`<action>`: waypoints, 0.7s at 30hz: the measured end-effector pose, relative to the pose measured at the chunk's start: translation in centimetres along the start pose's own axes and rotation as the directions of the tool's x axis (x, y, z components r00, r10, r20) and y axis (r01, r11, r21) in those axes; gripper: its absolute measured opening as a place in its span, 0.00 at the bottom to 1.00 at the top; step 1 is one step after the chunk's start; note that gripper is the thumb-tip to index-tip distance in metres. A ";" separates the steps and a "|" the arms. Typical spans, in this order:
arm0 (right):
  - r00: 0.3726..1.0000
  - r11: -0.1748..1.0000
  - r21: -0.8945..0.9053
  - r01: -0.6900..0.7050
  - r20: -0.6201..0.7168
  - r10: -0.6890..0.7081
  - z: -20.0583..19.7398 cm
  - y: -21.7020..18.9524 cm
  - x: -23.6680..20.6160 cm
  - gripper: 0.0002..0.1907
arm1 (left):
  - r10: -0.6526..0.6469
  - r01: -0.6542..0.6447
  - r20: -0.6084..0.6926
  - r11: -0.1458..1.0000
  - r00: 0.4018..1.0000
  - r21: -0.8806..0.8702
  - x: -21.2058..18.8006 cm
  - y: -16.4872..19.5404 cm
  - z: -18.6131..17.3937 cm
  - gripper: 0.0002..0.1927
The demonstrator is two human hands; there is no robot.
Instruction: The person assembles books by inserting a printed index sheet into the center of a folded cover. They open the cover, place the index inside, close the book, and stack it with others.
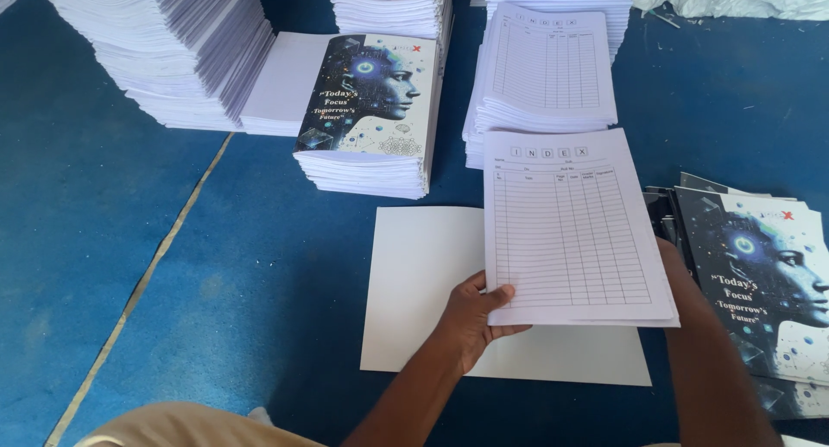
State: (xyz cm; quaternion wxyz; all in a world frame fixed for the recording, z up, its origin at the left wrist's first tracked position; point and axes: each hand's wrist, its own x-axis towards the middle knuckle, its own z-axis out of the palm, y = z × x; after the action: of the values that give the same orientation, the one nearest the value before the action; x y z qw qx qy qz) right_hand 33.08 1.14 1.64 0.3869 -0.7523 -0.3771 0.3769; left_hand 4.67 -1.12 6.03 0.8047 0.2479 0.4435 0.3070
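left hand: left hand (471, 319) is pinching the lower left corner of a thin bundle of white ruled index sheets (572, 231), thumb on top, fingers curled under.
right hand: right hand (672, 259) is mostly hiding behind the bundle's right edge; only wrist and forearm are showing, so grip cannot be told.
bundle position: bundle is hovering above a blank white cardboard cover sheet (432, 283) lying open on the blue floor mat (129, 266), overlapping its right half.
stack ahead: pile of matching white index sheets (544, 67) is sitting just beyond the bundle.
covers: stack of printed covers with a dark blue profile picture (367, 119) is sitting at centre back; another pile of printed covers (760, 283) is lying near the right forearm.
background: tall white paper stacks (173, 41) are standing at the rear left.
risk: judging from the one-corner pinch, loose sheets could be fanning or sliding out of square; bundle could be landing skewed on the cover sheet if the right side is sagging.
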 end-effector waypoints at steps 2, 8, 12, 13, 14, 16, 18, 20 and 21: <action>0.996 0.996 -0.020 -0.092 0.004 0.093 0.4 -1.1 -0.2 0.25 | -0.005 0.005 0.011 1.000 1.000 -0.013 0.0 -0.6 -0.1 0.22; 0.983 0.886 0.433 -0.168 0.145 0.115 -0.6 -4.2 -2.5 0.35 | -0.018 0.018 0.011 1.000 1.000 -0.015 -0.2 -1.9 -0.2 0.22; 0.946 0.840 0.458 -0.291 0.267 0.182 -1.1 -5.6 -3.4 0.37 | -0.021 0.021 0.014 1.000 1.000 -0.004 -0.4 -2.5 -0.4 0.21; 0.930 0.874 0.368 -0.318 0.301 0.211 -1.5 -5.9 -3.4 0.36 | -0.023 0.023 0.010 1.000 1.000 0.009 -0.3 -2.6 -0.4 0.21; 0.911 0.899 0.275 -0.341 0.333 0.243 -1.9 -6.0 -3.4 0.36 | -0.032 0.032 0.003 0.999 0.999 0.011 -0.3 -2.7 -0.4 0.21; 0.880 0.922 0.139 -0.362 0.375 0.289 -2.2 -6.0 -3.3 0.35 | -0.050 0.050 -0.012 0.999 0.999 0.015 -0.3 -2.9 -0.3 0.21; 0.860 0.928 0.058 -0.367 0.400 0.315 -2.7 -6.0 -3.1 0.36 | -0.050 0.050 0.006 0.999 0.999 0.015 -0.3 -3.2 -0.2 0.21; 0.859 0.919 0.061 -0.390 0.383 0.339 -2.8 -5.8 -3.1 0.36 | -0.059 0.059 0.011 0.998 0.998 0.018 -0.3 -3.5 -0.1 0.21; 0.860 0.914 0.065 -0.400 0.373 0.349 -2.9 -5.7 -3.0 0.37 | -0.066 0.066 0.011 0.998 0.998 0.022 -0.1 -3.6 0.0 0.20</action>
State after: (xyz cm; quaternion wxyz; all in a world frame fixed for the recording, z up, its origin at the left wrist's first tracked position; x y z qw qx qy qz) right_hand 32.71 0.13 8.63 0.2838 -0.7022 -0.2592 0.5994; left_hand 5.59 -3.68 3.69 0.8142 0.2437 0.4502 0.2739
